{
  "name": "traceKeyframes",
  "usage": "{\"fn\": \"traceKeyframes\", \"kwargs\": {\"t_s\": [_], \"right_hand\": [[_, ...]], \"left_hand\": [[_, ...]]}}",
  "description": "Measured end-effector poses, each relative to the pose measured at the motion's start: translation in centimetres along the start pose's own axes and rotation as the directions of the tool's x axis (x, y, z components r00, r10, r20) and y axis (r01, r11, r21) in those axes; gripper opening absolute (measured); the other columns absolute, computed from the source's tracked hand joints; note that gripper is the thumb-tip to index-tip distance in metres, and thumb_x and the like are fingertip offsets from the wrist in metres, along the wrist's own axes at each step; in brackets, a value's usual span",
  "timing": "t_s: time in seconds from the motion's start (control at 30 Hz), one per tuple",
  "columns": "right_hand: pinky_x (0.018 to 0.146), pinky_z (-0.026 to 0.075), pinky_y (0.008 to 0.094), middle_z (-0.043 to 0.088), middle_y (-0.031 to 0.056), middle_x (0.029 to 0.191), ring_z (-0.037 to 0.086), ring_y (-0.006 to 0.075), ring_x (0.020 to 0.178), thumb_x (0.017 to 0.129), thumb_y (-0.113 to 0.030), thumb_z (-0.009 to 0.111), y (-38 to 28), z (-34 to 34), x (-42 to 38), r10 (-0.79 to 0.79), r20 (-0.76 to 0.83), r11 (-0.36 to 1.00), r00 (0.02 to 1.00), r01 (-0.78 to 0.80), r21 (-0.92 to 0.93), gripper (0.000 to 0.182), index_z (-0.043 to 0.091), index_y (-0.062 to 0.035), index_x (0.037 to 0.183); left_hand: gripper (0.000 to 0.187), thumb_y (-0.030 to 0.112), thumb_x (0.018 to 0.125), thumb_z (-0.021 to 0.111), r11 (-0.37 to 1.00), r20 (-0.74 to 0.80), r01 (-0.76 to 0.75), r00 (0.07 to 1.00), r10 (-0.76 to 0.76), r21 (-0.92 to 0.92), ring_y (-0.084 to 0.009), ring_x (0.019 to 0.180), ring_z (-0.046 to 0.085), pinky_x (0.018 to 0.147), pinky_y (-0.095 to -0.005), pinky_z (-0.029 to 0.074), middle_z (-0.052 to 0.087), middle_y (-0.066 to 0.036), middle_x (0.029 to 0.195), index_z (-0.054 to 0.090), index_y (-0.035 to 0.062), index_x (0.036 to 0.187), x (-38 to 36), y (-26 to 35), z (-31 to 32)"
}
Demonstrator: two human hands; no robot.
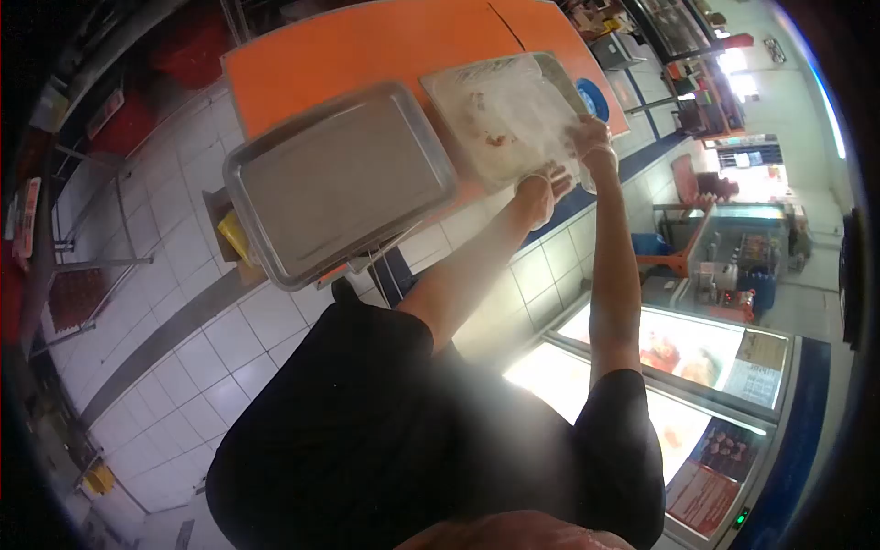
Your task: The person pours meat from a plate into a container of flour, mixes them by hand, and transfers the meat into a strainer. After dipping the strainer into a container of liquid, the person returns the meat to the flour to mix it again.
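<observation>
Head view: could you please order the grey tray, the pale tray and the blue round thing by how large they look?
1. Grey tray
2. Pale tray
3. Blue round thing, clearly smallest

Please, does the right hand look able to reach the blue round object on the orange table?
Probably yes: the blue round object lies just beyond the right hand, and nothing visible stands between them.

Both forearms [616,284] stretched forward, left hand [544,194] with fingers extended, right hand [592,142] farther out, fingers bent inward
</observation>
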State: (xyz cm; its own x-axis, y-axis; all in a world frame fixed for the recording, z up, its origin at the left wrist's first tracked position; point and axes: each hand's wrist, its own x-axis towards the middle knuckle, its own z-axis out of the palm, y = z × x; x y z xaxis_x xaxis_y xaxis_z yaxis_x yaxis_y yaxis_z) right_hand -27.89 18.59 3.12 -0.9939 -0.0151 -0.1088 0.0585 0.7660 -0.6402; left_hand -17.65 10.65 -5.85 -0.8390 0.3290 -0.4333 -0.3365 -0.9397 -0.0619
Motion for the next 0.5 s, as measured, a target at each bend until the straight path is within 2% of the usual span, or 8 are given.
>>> {"fn": "traceKeyframes", "kwargs": {"t_s": [0.03, 0.07, 0.1, 0.17, 0.2, 0.3, 0.43, 0.5], "right_hand": [[0.086, 0.054, 0.0389, 0.073, 0.0145, 0.099, 0.071, 0.0301, 0.094, 0.083, -0.023, 0.07, -2.3, -0.3, -0.5, -0.135, -0.196, 0.949, 0.971, 0.07, -0.309, 0.037, 0.069, -0.0047, 0.116], [0.086, 0.053, 0.0411, 0.072, 0.0203, 0.102, 0.07, 0.0302, 0.096, 0.081, -0.029, 0.072, -2.6, -0.8, 0.5, -0.18, -0.184, 0.938, 0.966, 0.112, -0.327, 0.039, 0.071, -0.0053, 0.112], [0.086, 0.053, 0.0411, 0.072, 0.0203, 0.102, 0.07, 0.0302, 0.096, 0.081, -0.029, 0.072, -3.5, -0.9, 1.0, -0.177, -0.187, 0.937, 0.966, 0.107, -0.333, 0.039, 0.071, -0.0053, 0.112], [0.087, 0.054, 0.0422, 0.072, 0.0195, 0.102, 0.07, 0.0324, 0.099, 0.083, -0.03, 0.073, -5.0, -1.3, 1.7, -0.338, -0.206, 0.843, 0.918, 0.198, -0.501, 0.038, 0.07, -0.0103, 0.115], [0.088, 0.053, 0.0436, 0.072, 0.0186, 0.103, 0.069, 0.0342, 0.102, 0.082, -0.034, 0.075, -1.9, -1.2, 5.1, -0.38, -0.159, 0.837, 0.911, 0.266, -0.479, 0.039, 0.07, -0.014, 0.115], [0.089, 0.053, 0.045, 0.072, 0.0169, 0.103, 0.069, 0.0352, 0.101, 0.081, -0.036, 0.077, -3.3, -1.7, 7.0, -0.304, -0.037, 0.836, 0.952, 0.248, -0.489, 0.039, 0.07, -0.0145, 0.113], [0.099, 0.048, 0.0469, 0.066, 0.0145, 0.119, 0.06, 0.0349, 0.116, 0.082, -0.039, 0.076, -0.7, -0.4, 11.6, -0.54, 0.033, 0.695, 0.841, 0.467, -0.546, 0.044, 0.066, -0.0165, 0.119], [0.101, 0.046, 0.047, 0.064, 0.0145, 0.122, 0.057, 0.0356, 0.119, 0.082, -0.04, 0.076, -1.9, -1.0, 12.2, -0.497, 0.085, 0.693, 0.863, 0.454, -0.56, 0.047, 0.065, -0.0158, 0.121]], "left_hand": [[0.036, 0.017, 0.103, 0.051, 0.994, -0.073, -0.004, 0.997, 0.012, 0.108, -0.0332, 0.108, 0.065, 0.093, -0.0398, 0.06, 0.056, -0.019, 0.133, 0.049, -0.006, 0.131, -2.1, 0.6, 1.6], [0.036, 0.017, 0.103, 0.051, 0.995, -0.07, 0.005, 0.998, 0.002, 0.101, -0.0332, 0.108, 0.065, 0.093, -0.0398, 0.06, 0.056, -0.019, 0.133, 0.049, -0.006, 0.131, -2.7, 0.7, 1.5], [0.039, 0.019, 0.103, 0.051, 0.985, -0.044, 0.023, 0.999, -0.016, 0.17, -0.0339, 0.108, 0.065, 0.093, -0.0405, 0.06, 0.056, -0.02, 0.133, 0.048, -0.0046, 0.133, -3.2, 0.8, 1.3], [0.041, 0.022, 0.103, 0.051, 0.969, -0.03, 0.052, 0.999, -0.046, 0.24, -0.0347, 0.108, 0.064, 0.092, -0.0411, 0.06, 0.055, -0.02, 0.134, 0.047, -0.0031, 0.135, -4.1, 0.6, 0.3], [0.041, 0.022, 0.102, 0.053, 0.949, -0.001, 0.043, 0.999, -0.045, 0.312, -0.035, 0.108, 0.064, 0.091, -0.041, 0.061, 0.056, -0.021, 0.132, 0.047, -0.002, 0.135, -4.7, 0.8, -0.2], [0.037, 0.02, 0.1, 0.058, 0.905, 0.036, -0.026, 0.999, 0.012, 0.424, -0.0336, 0.103, 0.066, 0.085, -0.0414, 0.062, 0.058, -0.022, 0.123, 0.046, 0.0003, 0.129, -8.5, 1.7, -0.2], [0.033, 0.014, 0.098, 0.06, 0.87, 0.058, -0.057, 0.998, 0.033, 0.489, -0.0297, 0.094, 0.067, 0.08, -0.0406, 0.063, 0.059, -0.019, 0.119, 0.043, 0.0029, 0.124, -11.9, 2.7, 0.1], [0.031, 0.013, 0.098, 0.06, 0.853, 0.092, -0.104, 0.994, 0.065, 0.511, -0.0292, 0.093, 0.067, 0.079, -0.04, 0.063, 0.059, -0.018, 0.116, 0.044, 0.0035, 0.122, -12.7, 2.7, 0.3]]}}
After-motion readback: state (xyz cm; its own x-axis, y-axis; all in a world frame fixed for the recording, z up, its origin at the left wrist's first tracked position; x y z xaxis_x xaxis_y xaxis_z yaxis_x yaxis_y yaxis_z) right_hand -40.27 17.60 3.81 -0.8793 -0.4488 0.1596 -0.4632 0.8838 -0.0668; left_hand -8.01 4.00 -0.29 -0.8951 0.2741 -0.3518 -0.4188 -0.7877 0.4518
